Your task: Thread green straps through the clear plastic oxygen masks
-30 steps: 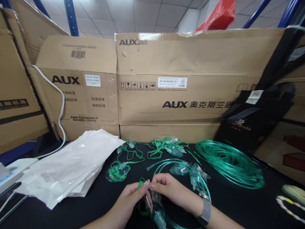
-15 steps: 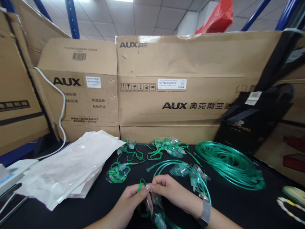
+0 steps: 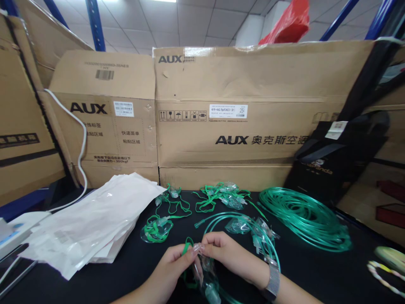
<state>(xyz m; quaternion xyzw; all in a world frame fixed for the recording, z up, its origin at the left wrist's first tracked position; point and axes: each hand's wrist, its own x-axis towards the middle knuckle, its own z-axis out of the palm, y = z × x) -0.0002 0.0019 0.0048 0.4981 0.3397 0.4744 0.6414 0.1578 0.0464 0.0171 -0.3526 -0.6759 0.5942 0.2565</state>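
Observation:
Both hands meet at the bottom centre over a clear mask [image 3: 207, 276] with a green connector at its lower end. My left hand [image 3: 172, 266] pinches the mask's upper edge, where a green strap [image 3: 189, 243] loops up beside the thumb. Close against it, my right hand [image 3: 228, 253] has thumb and fingers closed on the same edge; a watch is on that wrist. The fingertips touch, and what lies between them is partly hidden. Green tubing [image 3: 275, 249] curves behind and around the right hand. Further masks [image 3: 156, 230] with green straps lie beyond the hands.
A large coil of green tubing [image 3: 306, 219] lies at the right, near a beaded bracelet [image 3: 384, 276]. White plastic bags [image 3: 95, 219] are stacked at the left beside a white power strip [image 3: 22, 230]. Cardboard boxes [image 3: 190, 143] and a black bag [image 3: 329, 169] stand behind.

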